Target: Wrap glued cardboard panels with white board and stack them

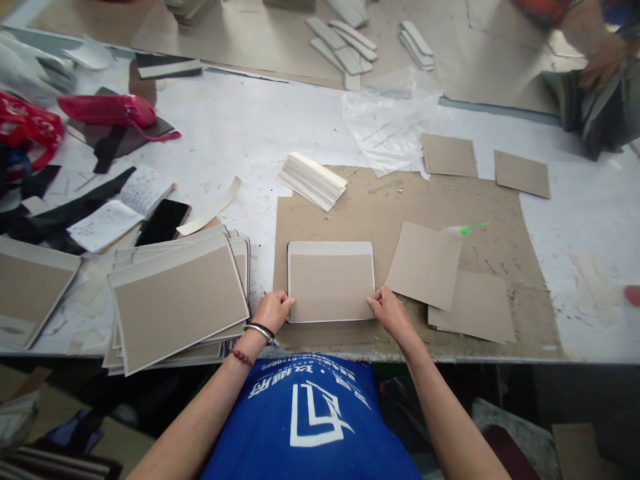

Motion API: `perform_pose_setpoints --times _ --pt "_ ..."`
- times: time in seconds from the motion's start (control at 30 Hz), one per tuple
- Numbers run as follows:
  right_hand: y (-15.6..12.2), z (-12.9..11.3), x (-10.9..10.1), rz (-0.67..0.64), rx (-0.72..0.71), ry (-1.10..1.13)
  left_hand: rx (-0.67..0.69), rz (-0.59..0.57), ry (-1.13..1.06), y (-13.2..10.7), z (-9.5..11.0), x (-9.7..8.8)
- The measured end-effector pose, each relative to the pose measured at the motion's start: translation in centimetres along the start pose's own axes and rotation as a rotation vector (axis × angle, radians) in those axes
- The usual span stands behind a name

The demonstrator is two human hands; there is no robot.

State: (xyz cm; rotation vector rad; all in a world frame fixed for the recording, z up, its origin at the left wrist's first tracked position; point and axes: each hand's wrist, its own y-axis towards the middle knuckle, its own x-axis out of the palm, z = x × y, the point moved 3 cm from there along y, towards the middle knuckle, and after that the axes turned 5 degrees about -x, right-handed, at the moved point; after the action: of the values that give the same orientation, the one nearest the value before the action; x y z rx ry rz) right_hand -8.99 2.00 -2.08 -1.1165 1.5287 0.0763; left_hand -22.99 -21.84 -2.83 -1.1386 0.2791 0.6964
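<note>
A tan rectangular panel with a pale border and a wider pale strip along its far edge lies flat before me. My left hand pinches its near left corner, thumb and fingertips closed on the edge. On the opposite side, my right hand grips the near right edge the same way. Beneath the panel is a large brown cardboard sheet. To the left of my left hand sits a stack of similar bordered panels. Plain tan boards lie just beyond my right hand.
A bundle of pale strips rests beyond the panel, near a clear plastic bag. A green-tipped applicator lies at right. Left are an open notebook, a phone and a pink pouch. Another person's hand shows far right.
</note>
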Motion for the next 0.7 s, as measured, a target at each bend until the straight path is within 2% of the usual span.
perform_pose_setpoints --times 0.7 --pt "-0.18 -0.24 -0.35 0.001 0.002 0.029 -0.018 0.017 0.047 0.04 -0.13 0.25"
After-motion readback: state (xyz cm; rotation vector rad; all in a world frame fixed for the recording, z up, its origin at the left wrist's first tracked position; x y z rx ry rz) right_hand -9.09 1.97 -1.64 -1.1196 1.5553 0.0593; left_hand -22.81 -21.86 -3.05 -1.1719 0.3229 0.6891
